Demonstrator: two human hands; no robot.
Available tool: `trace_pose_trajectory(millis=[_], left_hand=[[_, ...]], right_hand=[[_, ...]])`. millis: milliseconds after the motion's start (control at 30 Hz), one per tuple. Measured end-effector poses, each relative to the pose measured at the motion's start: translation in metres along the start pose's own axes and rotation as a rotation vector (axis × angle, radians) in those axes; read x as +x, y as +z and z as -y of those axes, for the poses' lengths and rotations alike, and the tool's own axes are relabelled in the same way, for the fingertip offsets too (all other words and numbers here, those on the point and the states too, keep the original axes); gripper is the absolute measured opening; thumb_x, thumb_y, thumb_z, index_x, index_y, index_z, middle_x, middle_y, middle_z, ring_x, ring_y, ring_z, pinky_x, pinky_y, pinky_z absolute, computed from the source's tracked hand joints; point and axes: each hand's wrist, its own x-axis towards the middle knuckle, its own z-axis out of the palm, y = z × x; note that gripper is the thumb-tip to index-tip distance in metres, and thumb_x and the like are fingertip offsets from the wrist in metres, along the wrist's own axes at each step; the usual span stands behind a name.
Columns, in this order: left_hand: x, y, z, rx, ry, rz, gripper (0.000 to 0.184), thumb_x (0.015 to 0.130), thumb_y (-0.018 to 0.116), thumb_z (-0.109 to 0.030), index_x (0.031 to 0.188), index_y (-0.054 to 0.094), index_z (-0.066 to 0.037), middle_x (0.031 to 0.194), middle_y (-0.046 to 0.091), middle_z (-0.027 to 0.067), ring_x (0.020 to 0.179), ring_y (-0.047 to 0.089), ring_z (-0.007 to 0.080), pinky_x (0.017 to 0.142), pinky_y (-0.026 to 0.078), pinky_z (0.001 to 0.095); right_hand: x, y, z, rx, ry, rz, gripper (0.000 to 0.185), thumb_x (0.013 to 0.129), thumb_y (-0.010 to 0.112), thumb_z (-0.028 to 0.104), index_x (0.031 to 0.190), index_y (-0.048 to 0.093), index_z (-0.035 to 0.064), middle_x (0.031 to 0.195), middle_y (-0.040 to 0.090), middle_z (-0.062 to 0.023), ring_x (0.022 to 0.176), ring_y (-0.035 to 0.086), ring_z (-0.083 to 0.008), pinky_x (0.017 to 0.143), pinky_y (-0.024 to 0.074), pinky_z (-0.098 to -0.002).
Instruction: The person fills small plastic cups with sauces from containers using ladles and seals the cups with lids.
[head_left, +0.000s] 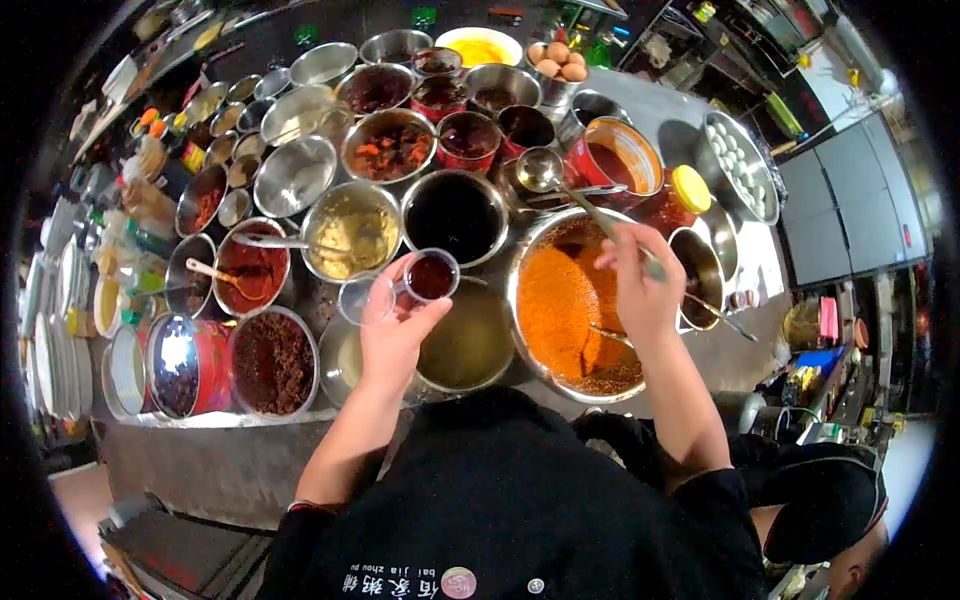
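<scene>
My left hand (395, 325) grips a small clear plastic cup (432, 274) with dark red sauce in it. A second clear round piece (362, 300), a lid or another cup, shows beside it at the same hand. My right hand (645, 275) is closed around the handle of a metal ladle (541, 170), whose bowl points away from me beyond the orange sauce. Below that hand is a large steel bowl (516, 330) of orange sauce with a spoon in it. Near my left hand stand a pot of dark liquid (454, 222) and a pot of cloudy liquid (465, 345).
Bowls of paste and sauce crowd the table, including yellow paste (350, 235), red sauce (250, 275) and dark chunky paste (275, 360). Brown eggs (560, 62) stand at the back, pale eggs (735, 165) at right. A yellow-lidded jar (690, 190) and another person's dark clothing (825, 500) are at right.
</scene>
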Motion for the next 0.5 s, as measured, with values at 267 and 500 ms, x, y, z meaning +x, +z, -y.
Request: trace_pose_trajectory(millis=[267,500], left_hand=[[-0.007,0.003,0.004,0.01,-0.024,-0.032,0.057,0.071,0.065,0.01,0.123,0.042,0.0,0.114,0.053,0.0081,0.104,0.054,0.0163,0.09,0.043,0.0278],[-0.008,0.008,0.002,0.018,-0.019,-0.054,0.059,0.071,0.064,0.011,0.125,0.04,0.003,0.118,0.052,0.0112,0.107,0.052,0.0184,0.093,0.042,0.0303]], right_hand=[[0.054,0.027,-0.044,-0.055,0.319,0.053,0.025,0.083,0.064,0.018,0.086,0.06,-0.0069,0.062,0.062,-0.0085,0.055,0.062,-0.0117,0.05,0.0459,-0.0234],[0.099,0.044,-0.054,-0.162,0.36,0.129,0.036,0.08,0.067,0.027,0.079,0.06,-0.0081,0.059,0.062,-0.0141,0.05,0.063,-0.0177,0.047,0.0484,-0.0281]])
